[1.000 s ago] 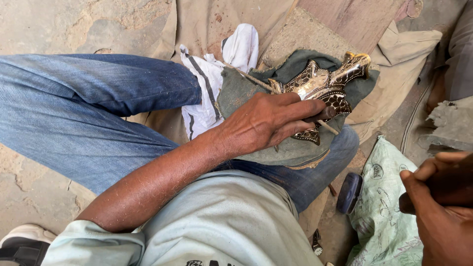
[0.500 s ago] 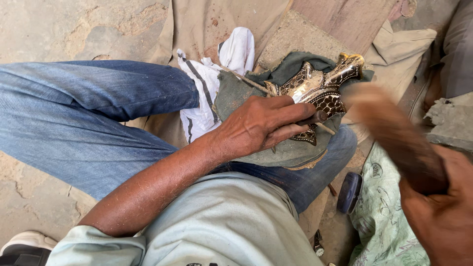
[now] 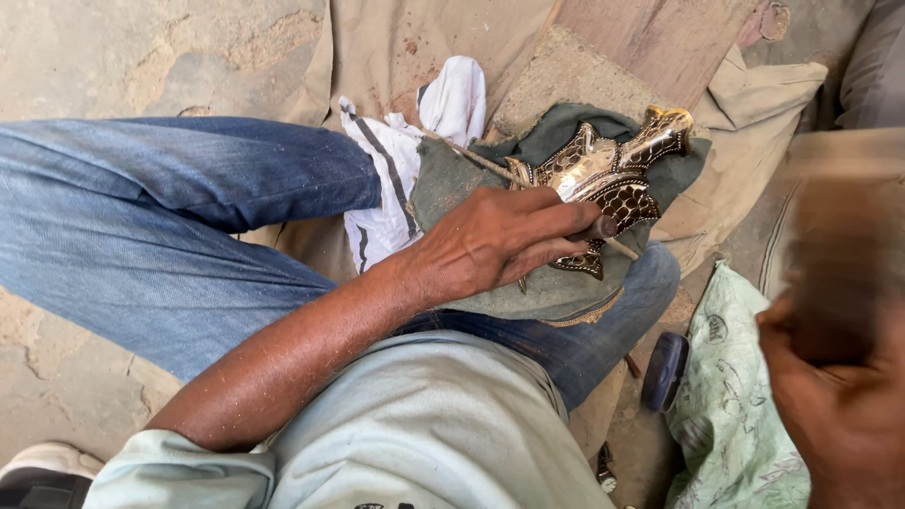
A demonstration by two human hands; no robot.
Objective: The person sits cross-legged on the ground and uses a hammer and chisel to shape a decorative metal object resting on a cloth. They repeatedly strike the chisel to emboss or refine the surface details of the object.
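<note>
A shiny brass ornament with dark scale-like engraving lies on a dark green cloth draped over my knee. My left hand rests on the cloth and grips a thin metal punch, its end on the ornament's lower part. At the right edge my right hand is closed on the handle of a wooden mallet. The mallet is heavily blurred and held up, apart from the ornament.
A white striped rag lies beside the green cloth. Beige sacking and a wooden board are beyond my knee. A pale green printed cloth and a dark round object sit lower right. Rough concrete floor lies left.
The mallet in my right hand swung in toward the ornament half a second ago and is now back out at the right, raised. My left hand and the punch stayed in place.
</note>
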